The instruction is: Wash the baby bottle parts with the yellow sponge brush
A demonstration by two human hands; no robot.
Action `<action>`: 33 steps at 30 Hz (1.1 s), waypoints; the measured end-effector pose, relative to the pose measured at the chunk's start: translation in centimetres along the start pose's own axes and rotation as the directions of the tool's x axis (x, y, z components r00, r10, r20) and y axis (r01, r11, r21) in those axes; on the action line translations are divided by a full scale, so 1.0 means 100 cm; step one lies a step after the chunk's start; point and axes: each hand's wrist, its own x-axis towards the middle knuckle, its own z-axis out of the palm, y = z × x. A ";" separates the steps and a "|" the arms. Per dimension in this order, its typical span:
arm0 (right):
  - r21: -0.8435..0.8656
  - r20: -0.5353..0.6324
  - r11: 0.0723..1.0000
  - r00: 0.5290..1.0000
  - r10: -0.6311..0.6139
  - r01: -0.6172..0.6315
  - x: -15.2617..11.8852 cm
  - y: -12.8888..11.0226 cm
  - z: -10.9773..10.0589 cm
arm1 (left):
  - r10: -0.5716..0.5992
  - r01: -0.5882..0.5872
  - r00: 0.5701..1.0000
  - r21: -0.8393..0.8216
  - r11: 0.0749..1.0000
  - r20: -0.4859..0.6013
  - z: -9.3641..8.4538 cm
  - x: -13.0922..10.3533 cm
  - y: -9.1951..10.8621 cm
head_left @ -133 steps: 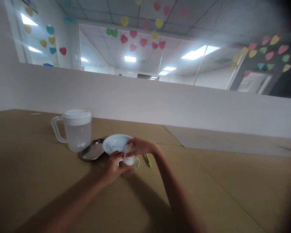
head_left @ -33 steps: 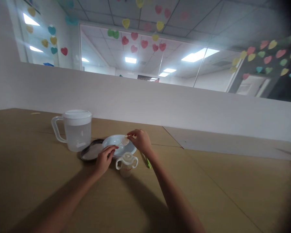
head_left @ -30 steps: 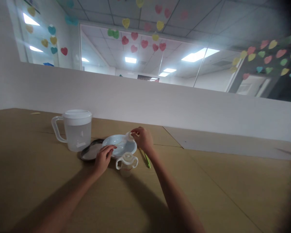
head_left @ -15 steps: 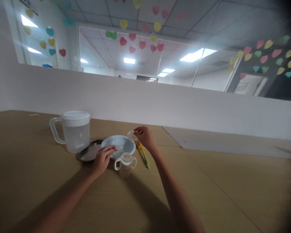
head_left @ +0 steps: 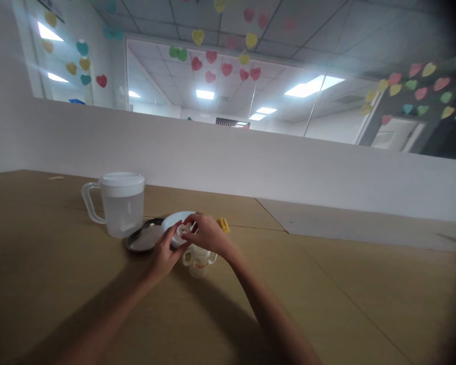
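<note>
Over the white bowl (head_left: 169, 223), both hands meet around a small whitish round piece (head_left: 182, 231), probably a bottle part, though the fingers hide much of it. My left hand (head_left: 167, 253) grips its near left side between thumb and fingers. From the right, my right hand (head_left: 207, 233) pinches it from above. Just below my right hand stands a small clear baby bottle (head_left: 198, 268) with two white side handles, upright on the table; its top is partly covered by the hand.
A lidded clear plastic pitcher (head_left: 122, 208) with a handle stands at the left. Between it and the bowl lies a dark-rimmed metal tray (head_left: 146, 238). Something yellow (head_left: 223, 224) shows beyond my right wrist. A white wall (head_left: 228, 157) rises behind the wooden table (head_left: 327, 304).
My right hand has moved left from beside the bowl, bringing a translucent piece to my left hand. Now the two hands are together. The green stick by the yellow thing is hidden behind my right arm.
</note>
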 end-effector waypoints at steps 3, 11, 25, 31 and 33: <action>-0.067 0.026 0.997 0.999 0.024 -0.022 -0.002 -0.007 0.000 | 0.013 -0.013 1.000 -0.002 1.000 -0.021 -0.001 0.000 0.001; -0.034 0.107 0.999 0.994 0.002 0.002 0.000 0.001 -0.003 | 0.056 -0.054 0.998 0.037 0.998 -0.041 -0.001 -0.001 0.003; -0.409 0.111 0.899 0.987 -0.119 0.154 -0.001 -0.013 0.016 | 0.067 -0.062 0.993 0.055 0.997 -0.092 0.001 -0.004 -0.004; -0.453 0.142 0.865 0.975 -0.170 0.217 0.001 -0.011 0.021 | 0.074 -0.064 0.989 0.081 0.995 -0.127 0.003 -0.007 -0.007; -0.436 0.131 0.878 0.979 -0.156 0.198 0.001 -0.010 0.020 | 0.068 -0.057 0.989 0.086 0.995 -0.134 0.003 -0.007 -0.006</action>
